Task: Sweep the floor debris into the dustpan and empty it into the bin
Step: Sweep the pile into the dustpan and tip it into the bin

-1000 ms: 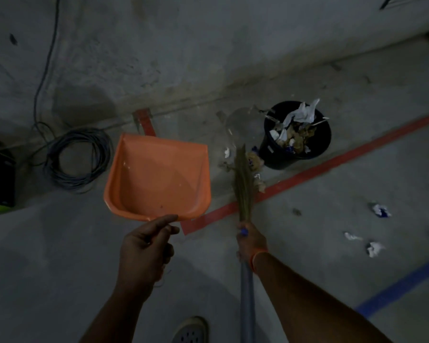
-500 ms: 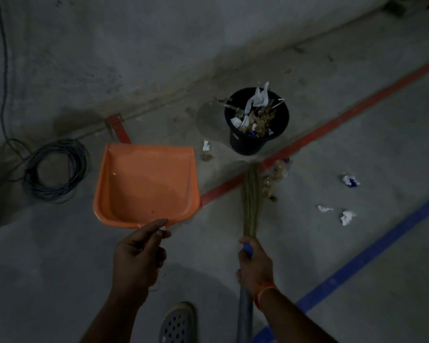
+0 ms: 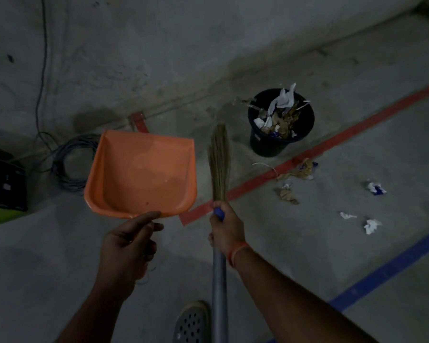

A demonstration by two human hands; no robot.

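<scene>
My left hand (image 3: 126,246) grips the handle of an orange dustpan (image 3: 141,174), which is held up in front of me with nothing in its tray. My right hand (image 3: 227,229) holds a broom (image 3: 219,164) just below its straw head, and the bristles point away from me. A black bin (image 3: 280,134) stuffed with paper and dry leaves stands beyond the broom to the right. Dry leaves and paper scraps (image 3: 296,174) lie on the red floor line below the bin. Crumpled white papers (image 3: 370,225) lie farther right.
A coil of grey cable (image 3: 71,164) lies by the wall at left, next to a dark crate (image 3: 3,184). A red line (image 3: 357,125) and a blue line (image 3: 386,266) cross the concrete floor. My shoe (image 3: 191,323) shows at the bottom.
The broom head has swung left, off the leaf pile, and now points up beside the dustpan. The leaves and scraps stay on the red line. The view has shifted left, so the bin sits farther right.
</scene>
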